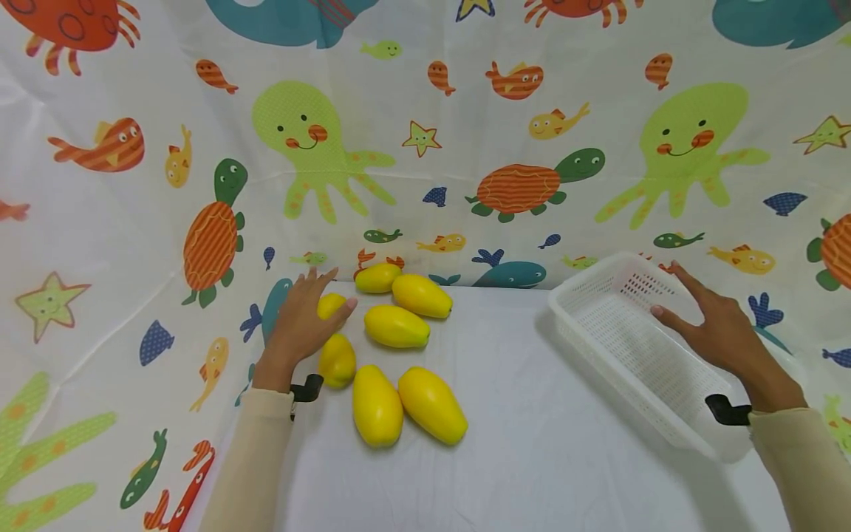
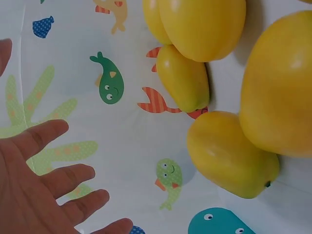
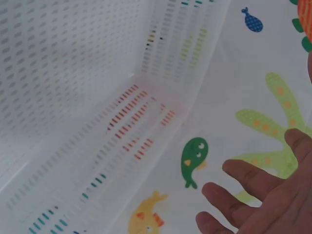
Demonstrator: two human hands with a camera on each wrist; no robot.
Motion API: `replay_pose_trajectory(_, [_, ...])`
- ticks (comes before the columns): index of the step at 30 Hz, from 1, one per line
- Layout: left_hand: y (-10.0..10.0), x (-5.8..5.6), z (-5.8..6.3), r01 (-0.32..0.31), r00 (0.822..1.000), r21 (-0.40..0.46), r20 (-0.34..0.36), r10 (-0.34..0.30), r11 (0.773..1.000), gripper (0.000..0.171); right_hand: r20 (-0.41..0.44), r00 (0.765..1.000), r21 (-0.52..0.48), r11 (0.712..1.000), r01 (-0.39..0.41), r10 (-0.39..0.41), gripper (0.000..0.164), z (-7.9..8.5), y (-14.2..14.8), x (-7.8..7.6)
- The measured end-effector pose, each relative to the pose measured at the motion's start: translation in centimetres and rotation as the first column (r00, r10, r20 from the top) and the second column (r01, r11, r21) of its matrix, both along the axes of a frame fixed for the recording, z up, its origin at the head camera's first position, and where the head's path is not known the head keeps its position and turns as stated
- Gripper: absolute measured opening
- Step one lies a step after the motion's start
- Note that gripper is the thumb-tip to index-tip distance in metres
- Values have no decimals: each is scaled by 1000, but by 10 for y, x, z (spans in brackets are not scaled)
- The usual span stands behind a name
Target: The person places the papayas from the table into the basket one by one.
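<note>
My left hand (image 1: 302,318) is held over the left side of the table with its fingers spread and nothing in its grasp. It partly covers one yellow fruit (image 1: 331,304). Several smooth, oval, papaya-like fruits lie close by, among them a fruit (image 1: 397,326) in the middle of the group and a small fruit (image 2: 183,78) seen in the left wrist view. On the other side, my right hand (image 1: 721,329) hovers over a white perforated plastic basket (image 1: 614,362). Its fingers are extended and hold nothing. The part of the basket's inside that shows contains no fruit.
A white cloth (image 1: 505,414) covers the table. Behind and to the left hangs a curtain (image 1: 412,74) printed with sea animals. Two larger fruits, a left one (image 1: 377,406) and a right one (image 1: 433,405), lie nearest the front.
</note>
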State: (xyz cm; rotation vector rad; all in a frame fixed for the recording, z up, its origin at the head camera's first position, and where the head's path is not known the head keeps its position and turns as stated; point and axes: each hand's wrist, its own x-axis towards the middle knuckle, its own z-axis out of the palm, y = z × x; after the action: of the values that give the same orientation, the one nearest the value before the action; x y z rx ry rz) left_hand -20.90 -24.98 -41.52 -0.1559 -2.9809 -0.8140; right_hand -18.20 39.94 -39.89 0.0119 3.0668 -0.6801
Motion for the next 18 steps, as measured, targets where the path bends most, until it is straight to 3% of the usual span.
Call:
replay_pose_trajectory(11, [-15,-6,-11,-22,1000,59,-3,22,998,92,98,994,21,999,49,-51,101,-5,21,-5])
replay_pose_trajectory(18, [-25,-10,-18,-34,999,107,-9,35,994,92,99,993,35,998,57,-60,102,-10,37,-8])
